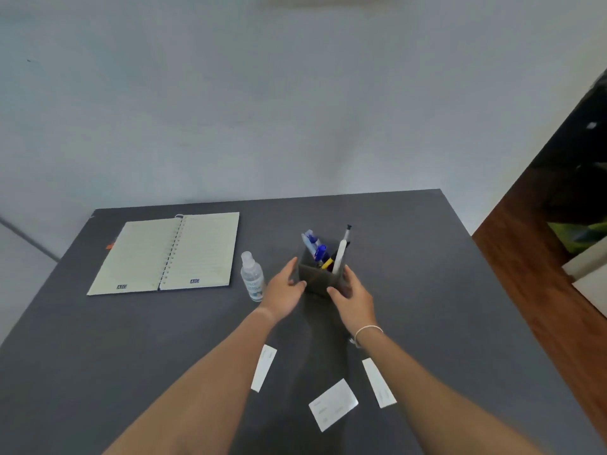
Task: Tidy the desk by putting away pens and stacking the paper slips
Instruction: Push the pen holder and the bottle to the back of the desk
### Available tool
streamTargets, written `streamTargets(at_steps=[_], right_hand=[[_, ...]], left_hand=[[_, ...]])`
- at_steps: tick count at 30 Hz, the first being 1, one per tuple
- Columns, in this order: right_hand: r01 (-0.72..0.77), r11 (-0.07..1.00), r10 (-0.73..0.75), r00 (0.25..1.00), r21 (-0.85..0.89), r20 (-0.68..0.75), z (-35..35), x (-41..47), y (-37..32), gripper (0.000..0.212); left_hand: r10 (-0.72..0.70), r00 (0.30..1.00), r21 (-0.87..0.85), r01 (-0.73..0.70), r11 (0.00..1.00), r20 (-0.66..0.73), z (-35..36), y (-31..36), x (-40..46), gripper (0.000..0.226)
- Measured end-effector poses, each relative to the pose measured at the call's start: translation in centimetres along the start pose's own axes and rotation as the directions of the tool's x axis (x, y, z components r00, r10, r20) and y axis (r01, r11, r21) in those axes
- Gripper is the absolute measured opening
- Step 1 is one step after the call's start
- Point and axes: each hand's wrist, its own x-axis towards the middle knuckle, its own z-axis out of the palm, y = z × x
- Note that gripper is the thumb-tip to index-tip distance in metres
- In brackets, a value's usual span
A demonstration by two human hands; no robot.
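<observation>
Both hands' fingers (297,284) flanking pen holder (317,280), touching

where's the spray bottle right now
In the head view the spray bottle stands upright on the desk, left of centre, between the open notebook and the left hand.

"AIG" logo at bottom of both open notebook (167,252) pages.
</observation>
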Motion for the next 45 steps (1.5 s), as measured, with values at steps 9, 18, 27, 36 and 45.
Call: streamTargets(at_steps=[9, 18, 27, 36, 45], right_hand=[[0.013, 0.999, -0.015, 0.997, 0.029, 0.08, -1.1, 3.8, -0.1, 0.056], [0.066, 0.998, -0.063, 0.992, -0.021, 0.109, -3.9, 10.3, -3.3, 0.053], [0.075, 0.995, -0.065, 0.986, -0.065, 0.152, -3.9, 17.8, -5.1, 0.054], [0.094, 0.993, -0.081, 0.983, -0.068, 0.163, -2.3, 22.3, -5.1, 0.053], [0.127, 0.991, -0.118, 0.981, -0.049, 0.152, -1.8, 24.3, -4.8, 0.053]], left_hand=[[-0.017, 0.998, -0.069, 0.013, 0.998, -0.063, 1.6, 1.4, 2.2, 0.051], [-0.005, 0.99, -0.158, -0.018, 0.987, -0.144, 3.0, 5.4, 7.3, 0.048], [-0.065, 0.975, -0.135, 0.036, 0.99, -0.215, 3.2, 7.5, 14.1, 0.049], [-0.101, 0.968, -0.144, 0.069, 0.987, -0.229, 2.7, 7.5, 18.6, 0.051], [-0.092, 0.97, -0.193, 0.048, 0.98, -0.226, 2.6, 7.9, 20.6, 0.049]])
